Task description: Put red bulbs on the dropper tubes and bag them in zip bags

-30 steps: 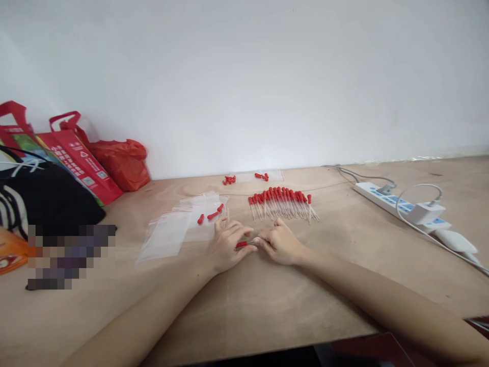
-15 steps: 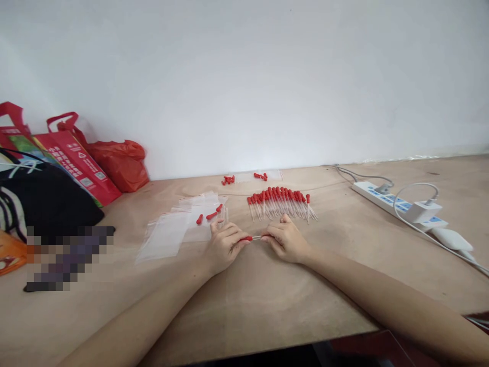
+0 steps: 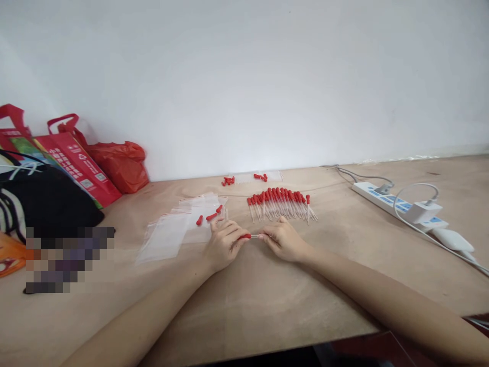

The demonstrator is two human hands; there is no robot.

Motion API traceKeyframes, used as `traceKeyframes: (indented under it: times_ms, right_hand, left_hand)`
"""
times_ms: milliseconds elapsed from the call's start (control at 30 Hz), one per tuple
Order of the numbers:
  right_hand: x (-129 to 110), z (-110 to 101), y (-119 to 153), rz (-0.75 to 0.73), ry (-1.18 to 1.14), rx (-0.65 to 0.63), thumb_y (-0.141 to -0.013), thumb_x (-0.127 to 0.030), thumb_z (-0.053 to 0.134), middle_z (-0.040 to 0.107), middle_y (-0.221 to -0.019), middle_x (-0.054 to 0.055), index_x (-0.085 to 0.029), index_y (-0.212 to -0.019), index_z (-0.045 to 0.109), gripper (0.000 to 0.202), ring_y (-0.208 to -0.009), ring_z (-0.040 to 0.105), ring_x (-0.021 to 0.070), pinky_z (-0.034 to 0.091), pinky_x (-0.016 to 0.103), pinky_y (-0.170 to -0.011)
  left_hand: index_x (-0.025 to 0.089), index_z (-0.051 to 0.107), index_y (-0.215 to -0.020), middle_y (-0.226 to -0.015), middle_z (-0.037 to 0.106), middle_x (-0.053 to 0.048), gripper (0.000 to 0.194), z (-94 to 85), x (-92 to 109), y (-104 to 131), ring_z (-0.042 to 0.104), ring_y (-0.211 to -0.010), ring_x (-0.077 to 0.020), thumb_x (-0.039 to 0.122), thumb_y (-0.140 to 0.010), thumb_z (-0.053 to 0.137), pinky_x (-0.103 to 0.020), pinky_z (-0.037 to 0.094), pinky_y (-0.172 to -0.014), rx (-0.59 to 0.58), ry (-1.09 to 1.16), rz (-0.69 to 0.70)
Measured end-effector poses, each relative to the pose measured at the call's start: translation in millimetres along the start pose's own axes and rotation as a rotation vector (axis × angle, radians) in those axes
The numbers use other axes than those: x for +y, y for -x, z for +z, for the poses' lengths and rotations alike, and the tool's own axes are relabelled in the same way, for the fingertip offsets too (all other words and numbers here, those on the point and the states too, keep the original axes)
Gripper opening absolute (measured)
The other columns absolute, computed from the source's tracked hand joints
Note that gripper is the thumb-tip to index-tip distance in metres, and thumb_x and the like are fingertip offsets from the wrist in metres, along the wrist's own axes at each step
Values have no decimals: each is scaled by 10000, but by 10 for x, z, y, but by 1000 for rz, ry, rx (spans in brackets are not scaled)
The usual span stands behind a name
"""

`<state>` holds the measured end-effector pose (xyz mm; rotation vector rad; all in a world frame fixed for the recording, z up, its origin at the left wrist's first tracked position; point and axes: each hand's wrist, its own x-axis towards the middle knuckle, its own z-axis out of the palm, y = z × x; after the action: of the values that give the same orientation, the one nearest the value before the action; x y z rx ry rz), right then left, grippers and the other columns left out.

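My left hand (image 3: 225, 245) pinches a red rubber dropper bulb (image 3: 245, 236) between thumb and fingers. From the bulb's right end a clear dropper tube (image 3: 254, 236) runs into the fingertips of my right hand (image 3: 286, 242), which are closed around it; the tube's far part is hidden there. Just behind my hands lies a row of droppers (image 3: 282, 200) with red bulbs pointing away from me. Loose red bulbs (image 3: 211, 217) rest by my left hand on clear zip bags (image 3: 168, 232), beside a few clear tubes (image 3: 224, 214).
Further back, by the wall, more red bulbs (image 3: 228, 180) lie next to a clear bag (image 3: 274, 176). A power strip (image 3: 382, 196) with a charger (image 3: 424, 211) and cables is on the right. Red bags (image 3: 118, 165) and a black bag (image 3: 49, 204) stand on the left.
My right fingertips have slid slightly left toward the bulb, and less bare tube shows between my hands. The right fingers are drawn in a little more. The left hand stays almost still.
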<state>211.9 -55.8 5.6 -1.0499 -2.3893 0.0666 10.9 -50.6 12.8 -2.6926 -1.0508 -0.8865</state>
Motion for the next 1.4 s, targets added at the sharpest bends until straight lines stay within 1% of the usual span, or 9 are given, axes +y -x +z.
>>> traceKeyframes:
  times_ms: [167, 233, 367, 500, 767, 867, 967, 1167, 1400]
  right_hand:
    - [-2, -90, -100, 50, 113, -65, -799, -254, 481, 614, -726, 30, -198, -743, 625, 164, -755, 509, 158, 228, 291, -662]
    - [56, -84, -203, 187, 85, -50, -801, -257, 459, 631, -721, 25, -200, -724, 622, 190, -732, 533, 158, 250, 292, -669]
    - [236, 7, -530, 539, 93, 97, -798, -266, 422, 656, -803, 51, -184, -920, 590, 223, -770, 571, 186, 291, 294, -680]
    - [354, 154, -826, 691, 202, 111, -783, -260, 417, 654, -803, 89, -149, -998, 532, 268, -823, 575, 226, 279, 329, -731]
    - [324, 275, -913, 661, 312, 77, -793, -265, 389, 637, -853, 143, -119, -934, 522, 243, -827, 572, 244, 245, 368, -762]
    - [185, 316, -948, 553, 304, 86, -800, -259, 372, 633, -887, 126, -147, -895, 542, 224, -865, 560, 237, 257, 372, -767]
    - [-32, 412, -1031, 512, 199, 0, -785, -274, 388, 634, -895, 105, -164, -880, 550, 218, -870, 561, 230, 293, 361, -753]
    - [-370, 586, -1190, 588, 91, -72, -746, -259, 448, 604, -973, 156, -109, -1027, 472, 319, -914, 557, 248, 340, 363, -767]
    - [-459, 623, -1257, 684, 43, -27, -766, -233, 413, 608, -961, 160, -105, -998, 481, 274, -908, 566, 244, 356, 369, -758]
  left_hand:
    - [232, 572, -974, -925, 640, -33, 241, -66, -164, -39, 545, -886, -202, 382, -793, 524, -412, 190, -893, 5, -79, -114]
    - [230, 541, -1038, -1005, 609, -63, 337, -103, -281, -25, 516, -953, -237, 412, -755, 554, -417, 211, -868, 21, -153, -256]
    - [222, 562, -971, -1006, 583, -76, 265, -170, -532, 44, 490, -979, -254, 374, -756, 535, -411, 262, -823, -3, -258, -549]
    - [207, 581, -917, -949, 576, -76, 239, -198, -684, 100, 497, -957, -256, 377, -769, 503, -398, 311, -793, -54, -281, -669]
    - [171, 578, -922, -896, 553, -77, 214, -139, -844, 148, 524, -872, -223, 290, -770, 485, -326, 399, -772, -44, -274, -642]
    - [159, 580, -927, -901, 541, -86, 215, -127, -874, 154, 528, -866, -219, 258, -768, 473, -317, 407, -787, -37, -266, -654]
    - [173, 594, -839, -866, 536, -76, 189, -131, -892, 150, 542, -831, -207, 232, -792, 421, -308, 419, -761, -63, -267, -703]
    - [170, 587, -783, -792, 561, -75, 204, -139, -934, 137, 551, -837, -215, 199, -802, 386, -308, 422, -746, -70, -294, -754]
    - [170, 578, -718, -760, 610, -62, 103, -128, -956, 117, 563, -826, -224, 197, -743, 482, -303, 428, -717, -64, -286, -806]
